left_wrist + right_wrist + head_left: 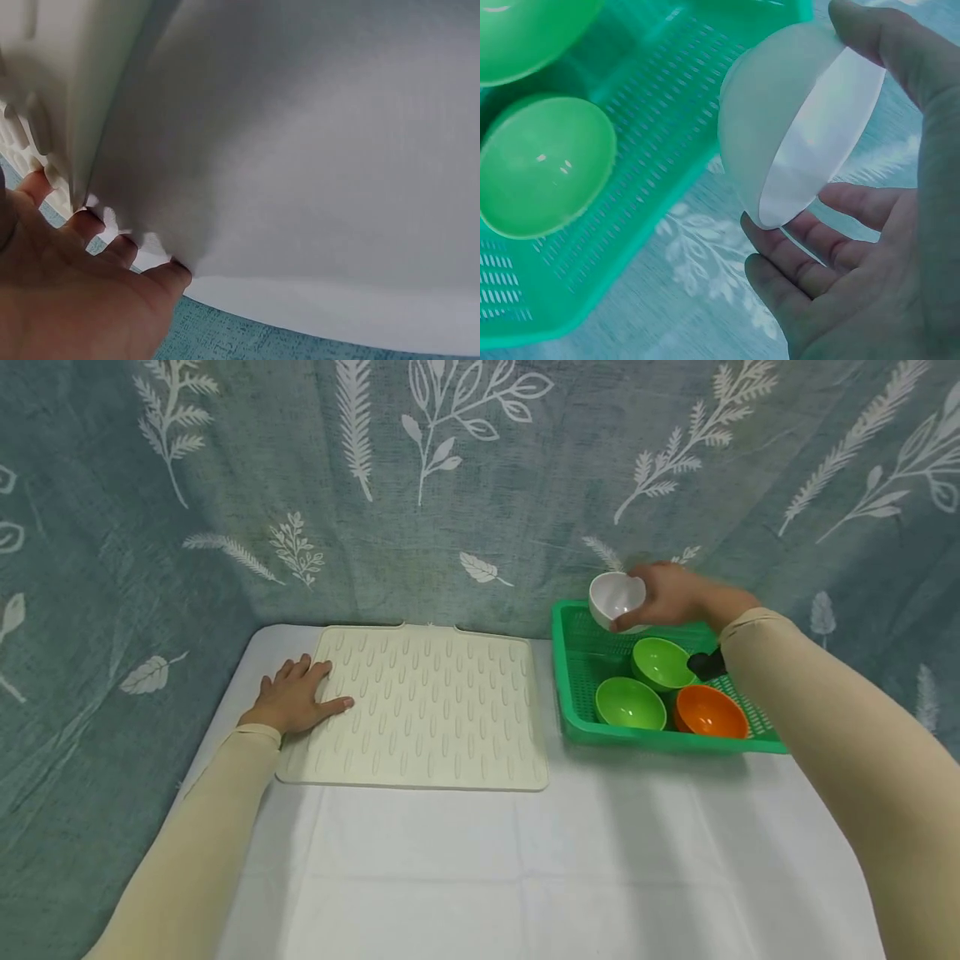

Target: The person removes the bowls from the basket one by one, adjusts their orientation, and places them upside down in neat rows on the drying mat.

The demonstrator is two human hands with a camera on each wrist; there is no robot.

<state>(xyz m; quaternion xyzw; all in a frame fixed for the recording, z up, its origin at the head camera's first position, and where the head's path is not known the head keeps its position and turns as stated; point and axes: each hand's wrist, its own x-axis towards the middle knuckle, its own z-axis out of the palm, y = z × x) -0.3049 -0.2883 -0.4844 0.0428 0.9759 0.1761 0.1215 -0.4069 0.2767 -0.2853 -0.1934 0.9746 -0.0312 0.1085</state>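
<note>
A white bowl (611,596) is tilted above the back left of a green basket (567,693). My right hand (671,596) grips its rim between thumb and fingers, as the right wrist view also shows with the bowl (769,112) apart from the basket. Two green bowls (630,703) and an orange bowl (708,712) stand in the basket. My left hand (296,697) rests with spread fingers on the left edge of a cream ridged mat (420,710). In the left wrist view, some fingertips (176,274) touch the white cloth beside the mat.
A white cloth (420,868) covers the table in front of the mat and basket. Behind, a blue-green curtain with white leaf prints (465,527) hangs close to the table's back edge. A small black object (707,666) shows by the right wrist.
</note>
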